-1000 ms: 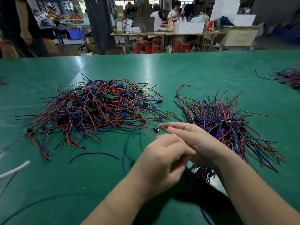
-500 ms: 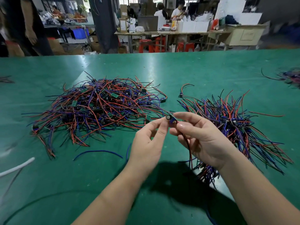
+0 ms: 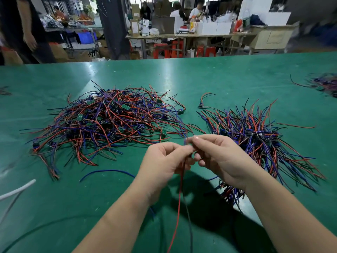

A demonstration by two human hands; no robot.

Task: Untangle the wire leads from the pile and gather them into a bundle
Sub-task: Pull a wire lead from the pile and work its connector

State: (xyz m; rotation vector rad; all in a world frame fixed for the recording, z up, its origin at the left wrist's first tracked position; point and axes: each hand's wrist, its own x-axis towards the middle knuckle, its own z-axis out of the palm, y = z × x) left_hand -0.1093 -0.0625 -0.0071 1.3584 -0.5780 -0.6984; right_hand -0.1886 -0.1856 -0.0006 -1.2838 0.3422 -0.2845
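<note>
Workshop interior. Landmark: dark pillar (image 3: 113, 28), standing past the far edge of the green table (image 3: 228, 75).

Right of the pillar: long workbench (image 3: 200, 35) carrying cardboard boxes (image 3: 135, 27), a grey laptop (image 3: 163, 24) and white cartons (image 3: 213, 27). Red stools (image 3: 170, 50) sit beneath it. Further right, a beige cabinet (image 3: 273, 36). Behind the bench, two people in white tops (image 3: 197, 12).

Left of the pillar: blue crate (image 3: 85, 37) and a standing person in dark clothes (image 3: 21, 24).

Pale glare (image 3: 87, 70) on the tabletop just in front of the pillar.
</note>
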